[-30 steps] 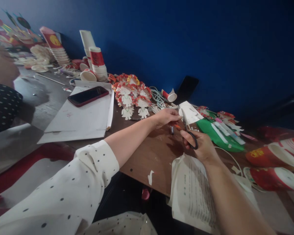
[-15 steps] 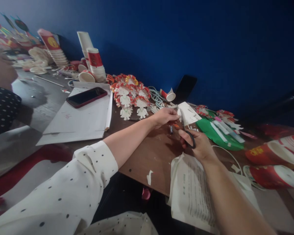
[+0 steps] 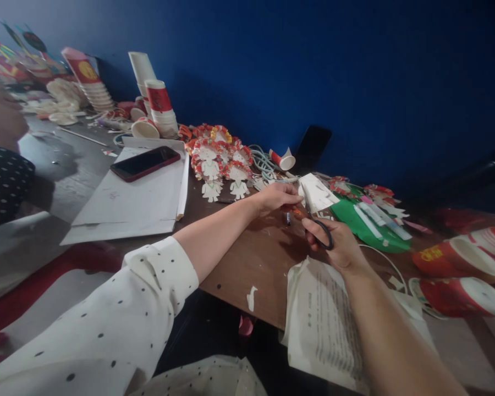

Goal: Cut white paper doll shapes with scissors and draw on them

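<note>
My right hand [image 3: 334, 242] grips a pair of scissors [image 3: 326, 235] by the black handles, blades pointing away toward a white piece of paper. In my left hand [image 3: 278, 197], thumb and fingers are pinched on the left edge of that white paper [image 3: 315, 192], which has drawn lines on it. The scissor blades overlap the paper beside my left fingertips; whether they are parted is hard to make out. Below my left fingers a small dark marker-like item [image 3: 289, 218] lies on the brown table [image 3: 247, 269].
Paper dolls with red frilled rims [image 3: 237, 173] are piled behind my left hand. A phone [image 3: 146, 163] lies on white sheets. Stacked paper cups [image 3: 163, 110] stand at back left, more cups [image 3: 457, 258] at right. A printed paper packet [image 3: 322, 324] overhangs the front edge. A person's dotted sleeve [image 3: 6, 181] shows at left.
The scissors and my right hand have shifted slightly right and down, with the handles turned a little. My left hand stays nearly in place on the paper.
</note>
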`<state>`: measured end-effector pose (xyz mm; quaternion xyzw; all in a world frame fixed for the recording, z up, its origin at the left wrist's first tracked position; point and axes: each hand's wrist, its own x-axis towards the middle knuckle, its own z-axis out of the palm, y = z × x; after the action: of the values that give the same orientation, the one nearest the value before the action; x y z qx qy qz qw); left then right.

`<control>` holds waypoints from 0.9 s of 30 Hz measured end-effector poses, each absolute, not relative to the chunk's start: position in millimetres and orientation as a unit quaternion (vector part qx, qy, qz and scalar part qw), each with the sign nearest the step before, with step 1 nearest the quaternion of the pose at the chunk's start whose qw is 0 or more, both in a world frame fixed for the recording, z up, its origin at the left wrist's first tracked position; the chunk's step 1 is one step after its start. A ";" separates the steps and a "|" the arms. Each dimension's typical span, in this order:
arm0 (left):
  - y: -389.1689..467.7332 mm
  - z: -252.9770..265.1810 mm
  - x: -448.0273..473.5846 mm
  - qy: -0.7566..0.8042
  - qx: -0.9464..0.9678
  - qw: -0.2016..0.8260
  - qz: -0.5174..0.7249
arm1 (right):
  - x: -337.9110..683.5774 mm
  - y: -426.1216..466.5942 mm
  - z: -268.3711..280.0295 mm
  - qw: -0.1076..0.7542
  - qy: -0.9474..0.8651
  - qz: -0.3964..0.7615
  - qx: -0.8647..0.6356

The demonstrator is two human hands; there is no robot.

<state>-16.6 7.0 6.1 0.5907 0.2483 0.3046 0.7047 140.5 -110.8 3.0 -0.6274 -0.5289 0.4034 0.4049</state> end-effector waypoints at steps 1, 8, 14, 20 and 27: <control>7.1 6.3 -16.7 0.249 0.591 0.705 0.304 | 140.4 -110.9 3.1 0.405 -0.526 0.406 -0.628; 7.6 6.8 -16.4 0.256 0.589 0.703 0.306 | 140.6 -110.5 3.4 0.409 -0.527 0.403 -0.626; 8.9 5.9 -17.4 0.240 0.594 0.705 0.305 | 139.2 -110.9 4.8 0.410 -0.520 0.404 -0.631; 9.2 6.0 -17.3 0.237 0.593 0.708 0.302 | 137.9 -111.4 5.2 0.408 -0.516 0.398 -0.640; 8.4 6.9 -18.1 0.250 0.585 0.711 0.299 | 138.1 -111.8 6.1 0.411 -0.514 0.401 -0.637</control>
<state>-18.1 8.4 6.9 0.5853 0.2504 0.2988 0.7109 138.1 -111.8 6.1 -0.6372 -0.5136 0.4012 0.4114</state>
